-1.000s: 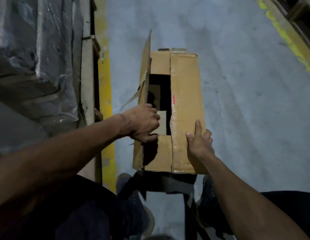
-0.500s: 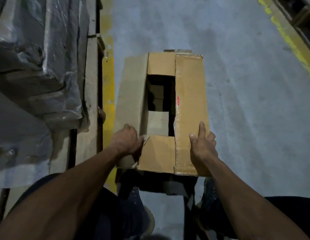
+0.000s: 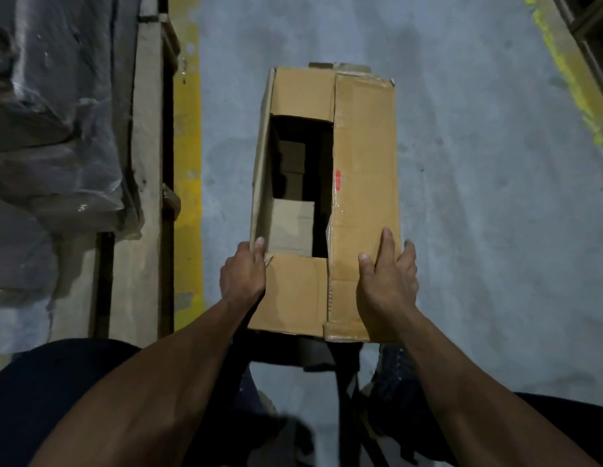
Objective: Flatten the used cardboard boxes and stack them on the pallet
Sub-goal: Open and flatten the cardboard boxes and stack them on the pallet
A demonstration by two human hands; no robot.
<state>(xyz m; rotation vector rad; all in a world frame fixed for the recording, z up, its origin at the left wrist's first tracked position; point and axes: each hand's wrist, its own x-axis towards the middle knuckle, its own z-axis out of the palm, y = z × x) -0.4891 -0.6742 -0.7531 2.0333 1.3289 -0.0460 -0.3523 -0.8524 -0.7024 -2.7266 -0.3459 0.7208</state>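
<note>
You are standing over the cardboard box, which is sitting on the grey floor at the centre of your view, its top partly open with a dark gap showing. Your left hand is gripping the box's left wall at 7 o'clock, thumb hooked over the edge. Your right hand is lying flat on the long top flap at 5 o'clock, fingers spread apart. The wrapped pallet is sitting at 9 o'clock, beyond a yellow line.
</note>
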